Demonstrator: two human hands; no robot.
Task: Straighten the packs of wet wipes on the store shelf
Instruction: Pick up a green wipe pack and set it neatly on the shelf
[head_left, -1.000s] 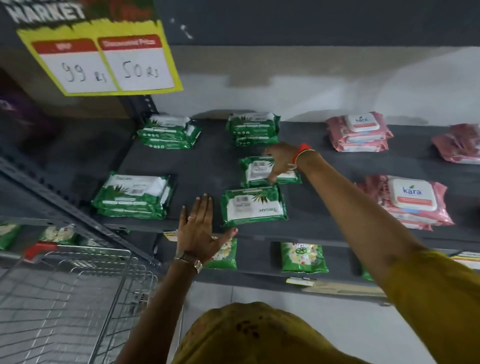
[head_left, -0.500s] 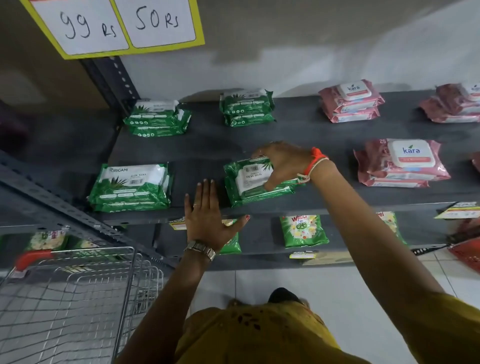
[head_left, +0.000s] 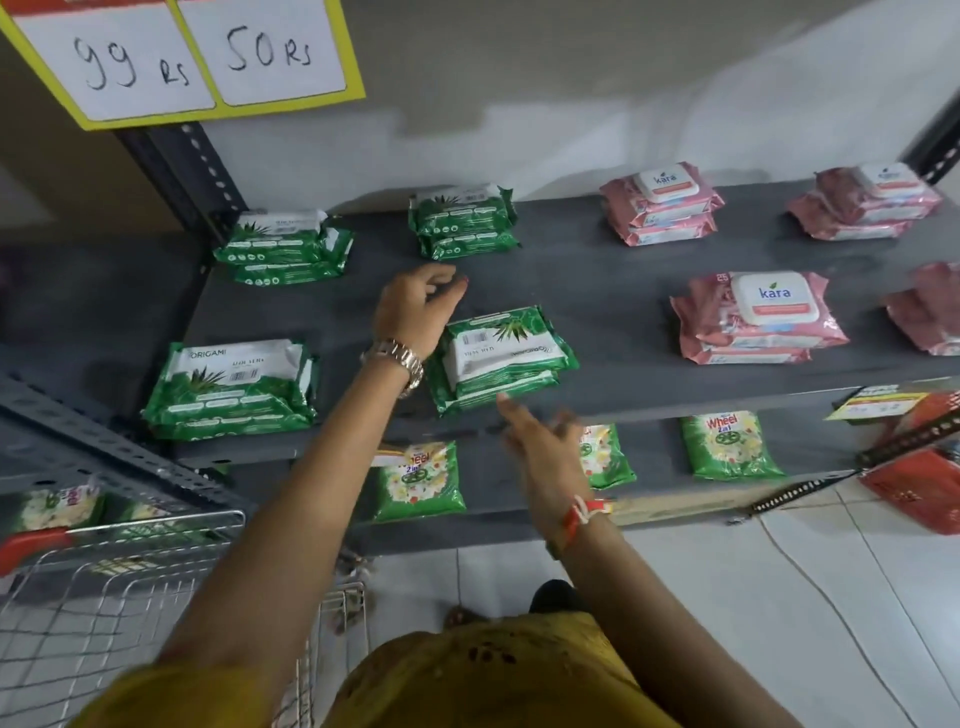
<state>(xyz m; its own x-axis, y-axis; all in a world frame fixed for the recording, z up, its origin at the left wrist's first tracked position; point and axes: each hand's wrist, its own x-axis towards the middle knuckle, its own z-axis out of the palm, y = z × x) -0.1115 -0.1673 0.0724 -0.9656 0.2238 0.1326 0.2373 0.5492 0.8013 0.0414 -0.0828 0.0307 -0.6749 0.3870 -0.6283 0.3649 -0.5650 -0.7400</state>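
Hands (head_left: 418, 306) (head_left: 540, 441) flanking green stack (head_left: 501, 358) near shelf edge (head_left: 675, 402)

1 head-worn camera looks forward and down, close over the grey shelf (head_left: 597, 291).

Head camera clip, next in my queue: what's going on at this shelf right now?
A person is tidying wet wipes on a grey store shelf. The left hand hovers, fingers loosely curled, just behind and left of a middle front stack of green packs, which sits skewed. The right hand, blurred, reaches toward that stack's front edge; contact is unclear. Neither hand holds anything. The other green stacks and the pink packs to the right lie untouched, and a shopping cart stands at lower left.
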